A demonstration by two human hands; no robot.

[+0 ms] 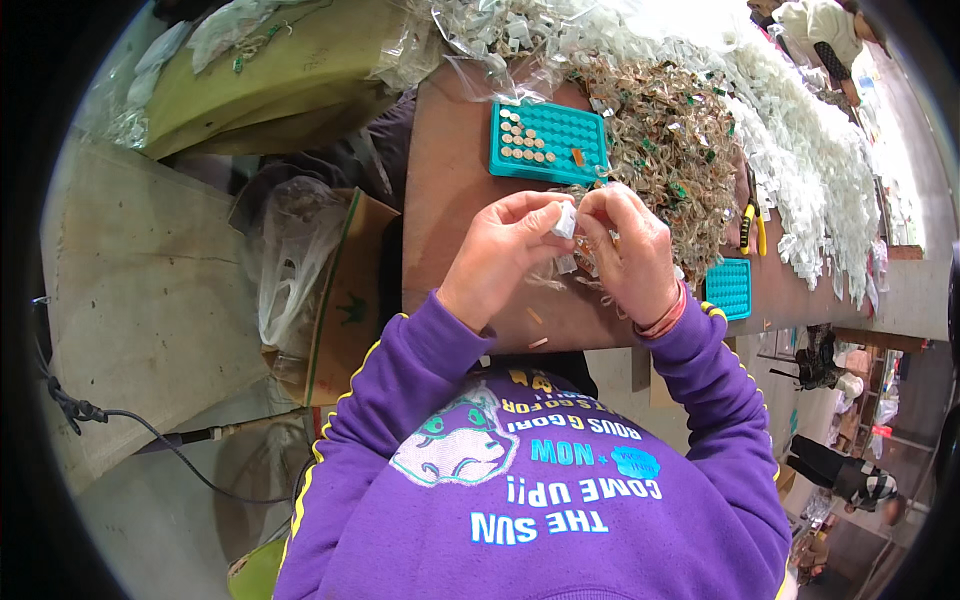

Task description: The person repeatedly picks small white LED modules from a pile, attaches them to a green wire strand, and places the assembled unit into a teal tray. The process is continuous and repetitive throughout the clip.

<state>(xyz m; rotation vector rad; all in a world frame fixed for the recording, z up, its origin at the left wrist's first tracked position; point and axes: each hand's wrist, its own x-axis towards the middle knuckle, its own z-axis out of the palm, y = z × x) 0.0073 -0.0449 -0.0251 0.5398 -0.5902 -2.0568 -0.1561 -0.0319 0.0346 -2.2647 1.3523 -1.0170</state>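
Observation:
Over the front of the brown table, my left hand (508, 245) pinches a small white packet or tag (565, 219) between thumb and fingertips. Close beside it, my right hand (632, 250) has its fingers pressed together at the packet's right side; what they grip is too small to make out. Just beyond my hands lies a teal tray (548, 168) with rows of round hollows, several of them filled with pale discs (520, 140). A heap of tangled brown cords (665, 140) with little green and white bits spreads past my right hand.
A large mound of white tags (790, 160) runs along the far and right side. Yellow-handled pliers (754, 228) and a second teal tray (730, 288) lie to the right. At the left stand a cardboard box (345, 290) and a clear plastic bag (295, 260). Other people are at the right.

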